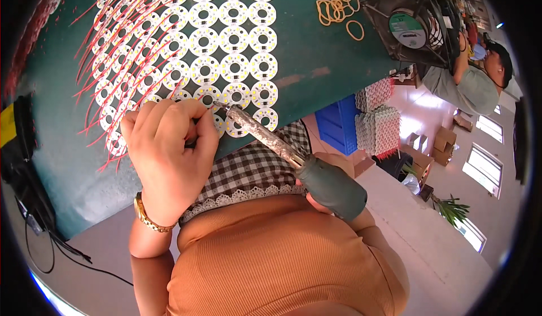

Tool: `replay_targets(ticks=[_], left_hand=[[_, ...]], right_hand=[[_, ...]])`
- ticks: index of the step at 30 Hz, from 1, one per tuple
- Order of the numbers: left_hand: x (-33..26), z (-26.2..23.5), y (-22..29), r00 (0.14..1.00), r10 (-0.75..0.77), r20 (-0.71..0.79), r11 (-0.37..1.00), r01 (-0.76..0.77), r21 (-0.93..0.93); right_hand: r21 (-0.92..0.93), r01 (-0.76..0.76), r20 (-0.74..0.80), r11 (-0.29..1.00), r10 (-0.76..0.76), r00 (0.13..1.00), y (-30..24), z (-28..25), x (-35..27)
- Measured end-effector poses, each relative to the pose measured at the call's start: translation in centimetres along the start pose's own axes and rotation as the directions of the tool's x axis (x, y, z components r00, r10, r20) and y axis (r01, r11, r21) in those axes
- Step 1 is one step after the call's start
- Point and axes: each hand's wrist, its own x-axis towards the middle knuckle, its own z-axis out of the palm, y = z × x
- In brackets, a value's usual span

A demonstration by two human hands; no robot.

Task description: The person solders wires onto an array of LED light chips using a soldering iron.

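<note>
My right hand (336,161) is wrapped round the dark green handle of a soldering iron (333,187). The iron's worn metal barrel slants up and left, and its tip is at a white ring-shaped LED circuit board (208,96) in the near rows. Just left of that tip, my left hand (169,138) has its fingers pinched together above the boards. Whatever those fingers hold is hidden. Several rows of LED boards (234,39) lie on the green table (316,96). Thin red wires (121,34) stretch over the left columns, while the right columns show no wires.
Tan rubber bands (339,3) and a black fan (415,25) are at the table's far right. Beyond the edge stand a blue crate (336,127) and stacked boards with red wires (378,130). Another person (463,84) sits at right. A black-and-yellow object (17,141) with cables is at left.
</note>
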Motion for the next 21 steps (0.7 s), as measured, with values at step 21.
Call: replay_targets(ticks=[21], left_hand=[[0.0, 0.1, 0.1, 1.0, -0.031, -0.006, 0.999, 0.031, 0.019]], right_hand=[[0.142, -0.15, 0.021, 0.978, 0.148, 0.989, -1.3, -0.6, 0.0]])
